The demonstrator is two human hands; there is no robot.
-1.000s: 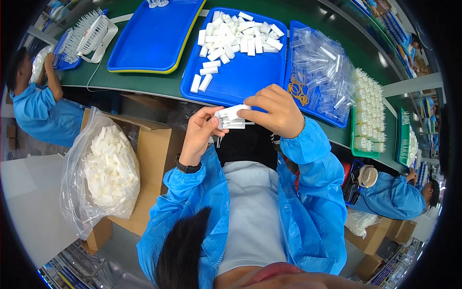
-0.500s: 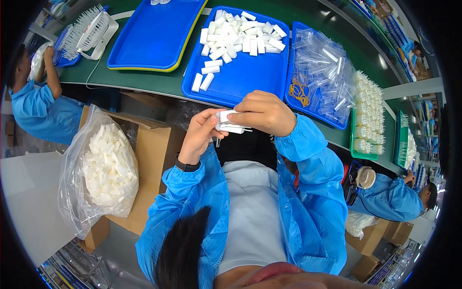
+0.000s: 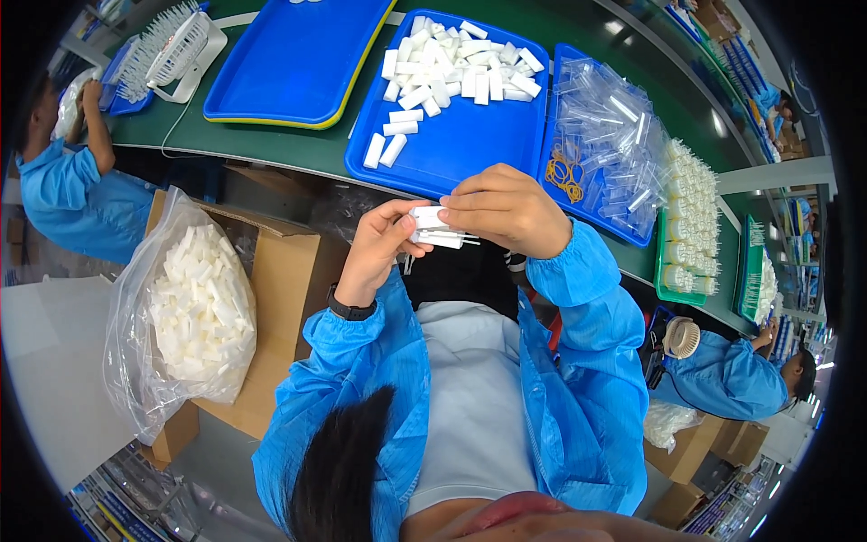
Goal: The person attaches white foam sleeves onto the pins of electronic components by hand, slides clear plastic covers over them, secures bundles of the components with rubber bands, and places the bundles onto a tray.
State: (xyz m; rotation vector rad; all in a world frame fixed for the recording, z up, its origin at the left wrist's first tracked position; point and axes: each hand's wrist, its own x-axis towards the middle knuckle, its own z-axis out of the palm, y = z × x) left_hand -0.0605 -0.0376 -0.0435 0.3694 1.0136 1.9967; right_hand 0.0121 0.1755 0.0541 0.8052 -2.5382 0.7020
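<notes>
In front of my chest, my left hand (image 3: 372,251) is closed round a few white plastic pieces (image 3: 441,238), with thin pins sticking out on the right. My right hand (image 3: 513,213) pinches the upper white piece of this bundle; its fingertips partly hide it. Just beyond the hands lies a blue tray (image 3: 492,135), with a heap of white rectangular pieces (image 3: 442,70) at its far end and a few stray ones at its left side.
Right of it, another blue tray (image 3: 646,237) holds clear plastic tubes (image 3: 607,113) and yellowish rubber bands (image 3: 565,176). Beyond stands a green tray (image 3: 666,287) of white pronged parts. A stacked blue tray (image 3: 271,90), an open carton (image 3: 282,271) and a bag of white pieces (image 3: 200,316) are leftward. Co-workers sit on both sides.
My right hand has shifted slightly to the right, its fingers still on the white piece. The held pieces sit a little differently between both hands, and the view has moved slightly.
</notes>
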